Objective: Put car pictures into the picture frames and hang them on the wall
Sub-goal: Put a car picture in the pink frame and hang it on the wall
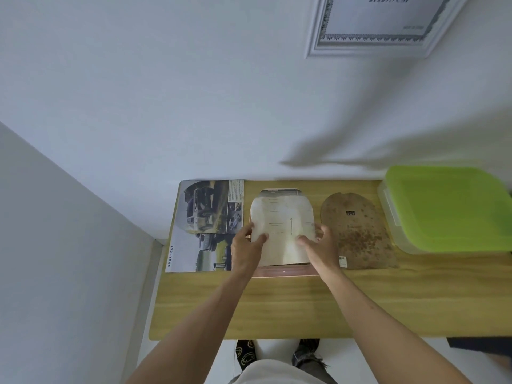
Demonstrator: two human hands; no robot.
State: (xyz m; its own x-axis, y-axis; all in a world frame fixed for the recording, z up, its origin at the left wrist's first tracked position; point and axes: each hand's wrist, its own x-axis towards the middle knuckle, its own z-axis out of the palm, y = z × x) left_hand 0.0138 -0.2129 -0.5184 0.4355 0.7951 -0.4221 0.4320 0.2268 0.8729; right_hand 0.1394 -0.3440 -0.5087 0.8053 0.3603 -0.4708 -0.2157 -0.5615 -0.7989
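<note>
Both hands, left hand [247, 243] and right hand [318, 245], pinch a pale sheet [282, 225] between them over the frame [282, 271] on the bench [277, 306]. Loading step; next, seat it squarely.

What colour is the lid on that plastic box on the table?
Bright lime green. The lid shows best in the head view, at the table's far right.

Counter [277, 306]: light yellowish wood grain. Box lid [454, 206]: bright lime green. Backing board [357, 231]: brown, dark speckles. Sheet [282, 225]: cream, faint printed lines. Magazine page [205, 225]: car photos, white "SMART CAR" lettering. Wall frame [368, 48]: white, ornate dark border inside. Wall [166, 79]: pale grey-white.
</note>
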